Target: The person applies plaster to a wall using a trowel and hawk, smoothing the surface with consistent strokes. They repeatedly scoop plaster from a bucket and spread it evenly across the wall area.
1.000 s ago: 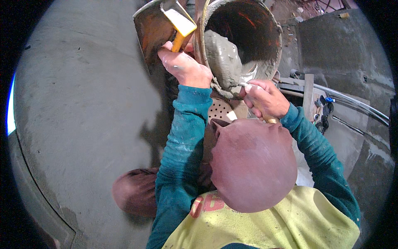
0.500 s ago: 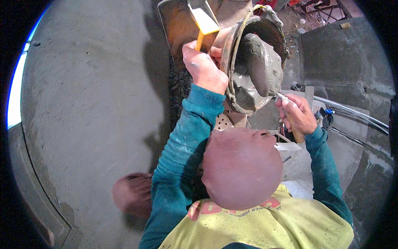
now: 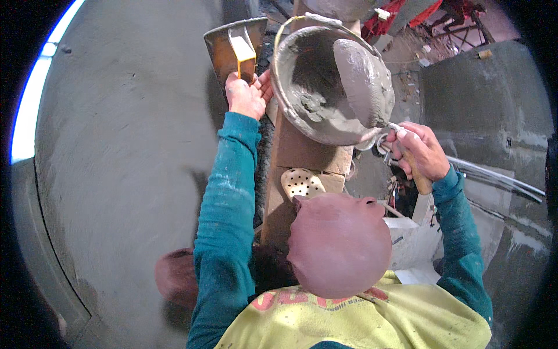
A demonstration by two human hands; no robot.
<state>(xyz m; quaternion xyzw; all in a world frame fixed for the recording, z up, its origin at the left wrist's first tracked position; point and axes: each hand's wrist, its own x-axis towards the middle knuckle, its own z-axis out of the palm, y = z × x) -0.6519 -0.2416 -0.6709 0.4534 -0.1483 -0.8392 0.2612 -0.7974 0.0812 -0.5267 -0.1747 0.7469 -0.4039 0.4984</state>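
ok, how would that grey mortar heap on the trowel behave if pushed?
The mortar heap is probably soft yet cohesive: it stands as a rounded mound. Its wet sheen suggests it could slide off the trowel if tilted. Likely heavy for its size, since it looks thick and dense.

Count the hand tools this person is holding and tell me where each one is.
2: a flat float with a yellow handle in the left hand, and a wooden-handled trowel in the right hand, its blade hidden by grey mortar.

Brn wood plank (image 3: 297, 152) has mortar bucket (image 3: 311, 67) & cream holed clog (image 3: 300, 182) on top.
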